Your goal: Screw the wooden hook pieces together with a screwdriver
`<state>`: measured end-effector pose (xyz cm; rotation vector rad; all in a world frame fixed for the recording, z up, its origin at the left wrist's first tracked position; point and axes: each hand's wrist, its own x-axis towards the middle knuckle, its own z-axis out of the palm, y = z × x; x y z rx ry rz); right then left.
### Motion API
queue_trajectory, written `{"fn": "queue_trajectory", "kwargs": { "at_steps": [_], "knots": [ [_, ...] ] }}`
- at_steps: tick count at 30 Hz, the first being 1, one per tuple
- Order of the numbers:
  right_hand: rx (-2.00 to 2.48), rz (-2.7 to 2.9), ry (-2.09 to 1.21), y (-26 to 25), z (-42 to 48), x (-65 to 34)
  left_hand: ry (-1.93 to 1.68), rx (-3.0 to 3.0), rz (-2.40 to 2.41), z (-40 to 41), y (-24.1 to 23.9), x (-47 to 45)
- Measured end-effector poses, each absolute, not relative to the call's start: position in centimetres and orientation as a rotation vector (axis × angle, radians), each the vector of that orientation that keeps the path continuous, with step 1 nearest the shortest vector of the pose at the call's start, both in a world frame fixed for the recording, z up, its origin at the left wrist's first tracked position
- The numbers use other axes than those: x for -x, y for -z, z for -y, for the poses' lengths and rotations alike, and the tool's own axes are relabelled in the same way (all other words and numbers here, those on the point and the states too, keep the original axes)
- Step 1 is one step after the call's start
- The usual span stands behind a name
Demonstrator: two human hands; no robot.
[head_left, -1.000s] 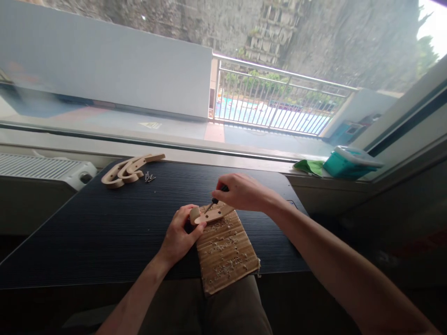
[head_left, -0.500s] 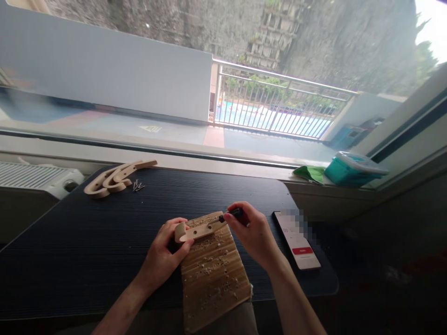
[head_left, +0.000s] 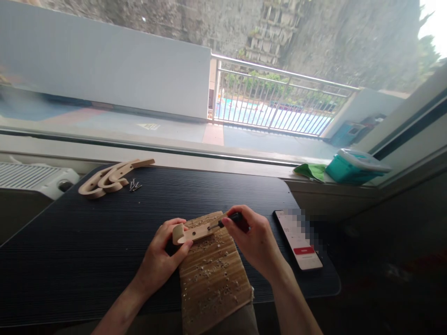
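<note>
My left hand [head_left: 166, 251] is closed round the curved end of a pale wooden hook [head_left: 199, 232], thumb along its near side. The hook lies across the far part of a wooden board [head_left: 213, 279] whose face is pitted with many small holes and splinters. Two dark holes or screw heads show along the hook's straight part. My right hand [head_left: 254, 237] grips the black handle of a screwdriver [head_left: 234, 218]. Its metal tip meets the hook at the right-hand one; whether a screw sits there is too small to tell.
More curved wooden hooks [head_left: 110, 179] lie at the dark table's [head_left: 87, 251] back left, beside several loose screws [head_left: 134, 185]. A phone [head_left: 298, 242] rests to the right. On the windowsill are a green cloth [head_left: 310, 171] and a teal box [head_left: 354, 167]. A radiator [head_left: 38, 179] stands left.
The screwdriver's tip has come down onto the right-hand hole of the hook, and my right hand has shifted slightly down. My left hand keeps its hold. The view has shifted a little.
</note>
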<state>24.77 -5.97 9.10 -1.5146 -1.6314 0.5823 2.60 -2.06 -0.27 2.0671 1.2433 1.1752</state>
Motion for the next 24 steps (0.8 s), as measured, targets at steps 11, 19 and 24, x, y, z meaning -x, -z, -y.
{"fn": "queue_trajectory", "kwargs": {
  "at_steps": [11, 19, 24],
  "knots": [
    [1.583, 2.214, -0.208, -12.5, 3.7, -23.2, -1.189, -2.081, -1.225, 2.0, 0.4, -2.7],
    [1.337, 2.482, -0.09, -12.4, 2.1, -23.1, -1.188, -2.08, -1.215, 2.1, 0.4, -2.5],
    [1.616, 2.307, -0.215, -11.4, 1.2, -23.1, -1.175, -2.069, -1.228, 2.0, 0.5, -2.5]
  ]
}}
